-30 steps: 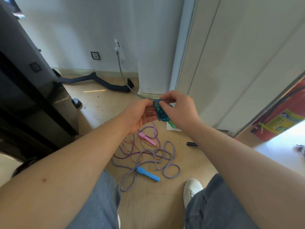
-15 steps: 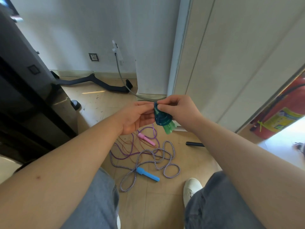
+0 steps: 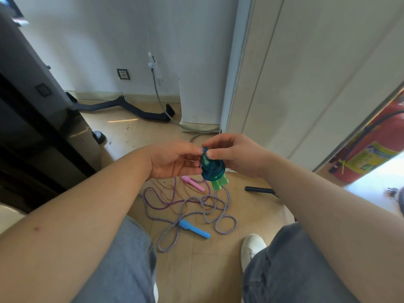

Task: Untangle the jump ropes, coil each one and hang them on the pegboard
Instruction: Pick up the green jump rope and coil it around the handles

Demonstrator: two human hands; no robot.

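Held item: teal jump rope (image 3: pixel 213 168), wound into a small tight coil, in the air between both hands above the floor (image 3: pixel 196 270).
Its handles: two green handles (image 3: pixel 219 182) side by side, sticking out below the coil and tilted down to the right.
Left hand (image 3: pixel 172 159): palm turned toward the coil, fingers curled, fingertips and thumb tip against the coil's left side, gripping it.
Right hand (image 3: pixel 236 155): back of the hand toward the camera, thumb and forefinger pinching the top of the coil, other fingers folded behind it.
Forearms: both bare, reaching in from the lower corners and meeting mid-frame.
Floor, middle: striped purple-and-white rope (image 3: pixel 218 206) in loose overlapping loops, with a blue handle (image 3: pixel 194 229) lying at its near side.
Floor, just beyond: thin purple rope (image 3: pixel 157 193) tangled across the striped one; its pink handle (image 3: pixel 193 183) lies directly under the hands. A thin orange cord runs through the same tangle.
Floor, right: black handle (image 3: pixel 259 189), apart from the tangle.
Floor, near edge: white shoe (image 3: pixel 251 246) beside the right trouser leg.
Far wall: wall socket (image 3: pixel 123 73); grey cable (image 3: pixel 161 106) hangs down to the floor.
Right edge: red fire extinguisher (image 3: pixel 371 149).
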